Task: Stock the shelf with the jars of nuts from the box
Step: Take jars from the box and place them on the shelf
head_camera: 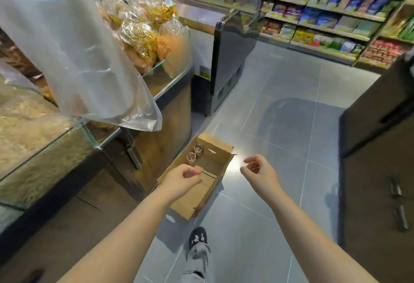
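From my remote seat I look down on a grey tiled floor (280,108) in a shop aisle. An open cardboard box (216,148) lies on this floor, just beside the foot of a glass case (74,139) at the left. Inside the box only two jars of nuts remain. The far jar (198,149) and the near jar (191,157) stand upright and touch each other in the far left corner, and the rest of the box bottom is bare cardboard. The left hand (182,177) hangs over the near half of the box. Its fingers (192,172) are loosely curled, with the thumb close to them, and they hold nothing. The right hand (257,170) is in the air just to the right of the box, above the floor. Its fingers (252,159) are bent in a relaxed way and also hold nothing. Both hands are apart from the jars. Clear bags of snacks (143,25) are piled on the glass case, and a big clear plastic sheet (74,47) hangs over its edge. Behind the box stands a black cabinet (226,63) and, further back, shelves (336,12) full of coloured packets. One dark shoe (198,237) of the person shows at the bottom – on the floor, near the box.
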The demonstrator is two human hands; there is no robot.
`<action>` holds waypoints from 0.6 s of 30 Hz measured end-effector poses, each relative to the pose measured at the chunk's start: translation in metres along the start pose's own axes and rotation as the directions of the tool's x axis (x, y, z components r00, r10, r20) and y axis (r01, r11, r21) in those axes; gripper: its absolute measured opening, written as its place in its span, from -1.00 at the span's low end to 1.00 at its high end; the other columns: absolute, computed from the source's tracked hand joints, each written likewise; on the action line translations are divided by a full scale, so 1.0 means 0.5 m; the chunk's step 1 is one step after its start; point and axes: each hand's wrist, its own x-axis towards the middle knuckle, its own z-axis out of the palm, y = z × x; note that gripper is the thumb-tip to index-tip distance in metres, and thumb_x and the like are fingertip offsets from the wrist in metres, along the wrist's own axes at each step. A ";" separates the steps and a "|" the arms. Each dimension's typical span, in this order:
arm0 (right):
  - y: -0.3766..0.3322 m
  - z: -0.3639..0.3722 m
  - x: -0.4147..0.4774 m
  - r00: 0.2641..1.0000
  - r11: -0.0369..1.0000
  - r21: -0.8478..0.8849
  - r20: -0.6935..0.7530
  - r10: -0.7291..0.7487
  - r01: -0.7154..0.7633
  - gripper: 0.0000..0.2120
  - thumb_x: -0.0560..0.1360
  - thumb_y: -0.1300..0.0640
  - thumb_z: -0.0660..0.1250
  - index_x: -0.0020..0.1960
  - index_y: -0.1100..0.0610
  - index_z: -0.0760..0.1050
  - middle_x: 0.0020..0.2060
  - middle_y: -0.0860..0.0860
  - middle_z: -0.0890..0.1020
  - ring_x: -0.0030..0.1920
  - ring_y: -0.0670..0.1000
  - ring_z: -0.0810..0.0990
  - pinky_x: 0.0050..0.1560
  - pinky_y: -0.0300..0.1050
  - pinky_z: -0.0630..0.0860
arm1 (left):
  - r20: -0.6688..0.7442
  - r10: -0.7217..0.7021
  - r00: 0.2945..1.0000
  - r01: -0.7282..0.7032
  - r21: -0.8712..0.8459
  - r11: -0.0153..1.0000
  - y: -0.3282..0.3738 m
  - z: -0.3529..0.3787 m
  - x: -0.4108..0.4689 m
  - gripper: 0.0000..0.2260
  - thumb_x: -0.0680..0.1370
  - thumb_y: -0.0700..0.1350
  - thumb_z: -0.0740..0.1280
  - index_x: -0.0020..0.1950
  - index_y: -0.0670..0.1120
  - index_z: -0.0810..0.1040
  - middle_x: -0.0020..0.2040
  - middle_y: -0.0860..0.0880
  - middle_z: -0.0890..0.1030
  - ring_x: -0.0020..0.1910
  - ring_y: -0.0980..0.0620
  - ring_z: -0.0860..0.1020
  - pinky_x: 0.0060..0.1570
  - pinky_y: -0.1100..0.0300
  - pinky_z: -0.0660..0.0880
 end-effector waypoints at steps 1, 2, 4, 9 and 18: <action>0.005 -0.002 0.026 1.000 1.000 -0.014 0.007 0.013 -0.013 -0.90 0.47 0.16 0.35 -0.09 0.02 0.44 -0.28 -0.06 0.49 -0.27 -0.05 0.46 -0.33 -0.31 0.38 | 0.000 -0.008 1.000 0.008 -0.017 1.000 0.009 0.005 0.027 -0.90 0.51 -0.05 0.39 -0.01 0.09 0.52 0.01 0.12 0.55 0.08 0.09 0.52 0.09 0.12 0.52; 0.009 -0.006 0.055 0.999 0.999 -0.026 0.011 0.030 -0.030 -0.90 0.47 0.16 0.35 -0.07 0.03 0.45 -0.28 -0.06 0.49 -0.26 -0.03 0.46 -0.32 -0.28 0.39 | 0.001 -0.013 1.000 0.013 -0.032 0.999 0.020 0.011 0.056 -0.89 0.52 -0.06 0.38 0.02 0.08 0.53 0.02 0.10 0.56 0.07 0.10 0.53 0.03 0.17 0.52; 0.014 -0.016 0.116 0.998 0.998 -0.029 0.017 0.062 -0.061 -0.88 0.47 0.18 0.33 -0.01 0.05 0.46 -0.27 -0.06 0.50 -0.24 0.00 0.48 -0.31 -0.24 0.39 | 0.000 -0.014 1.000 0.014 -0.060 0.998 0.047 0.021 0.115 -0.85 0.52 -0.06 0.38 0.07 0.04 0.54 0.05 0.05 0.57 0.03 0.10 0.54 -0.11 0.25 0.49; 0.017 -0.042 0.271 0.995 0.996 -0.055 0.055 0.079 -0.076 -0.86 0.47 0.18 0.31 0.03 0.05 0.47 -0.25 -0.06 0.50 -0.24 -0.01 0.48 -0.27 -0.19 0.41 | 0.013 -0.048 0.999 0.049 -0.081 0.995 0.106 0.027 0.247 -0.87 0.50 -0.03 0.39 0.03 0.06 0.54 0.04 0.05 0.57 0.06 0.07 0.54 -0.02 0.19 0.50; 0.022 -0.052 0.597 0.971 0.990 -0.142 0.234 0.042 -0.009 -0.83 0.49 0.17 0.30 0.07 0.03 0.43 -0.19 -0.06 0.51 -0.20 -0.06 0.50 -0.32 -0.29 0.42 | -0.126 -0.209 0.970 0.191 -0.138 0.972 0.159 0.013 0.472 -0.84 0.45 -0.05 0.44 0.00 0.06 0.56 -0.02 0.04 0.60 0.01 0.05 0.57 0.05 0.13 0.53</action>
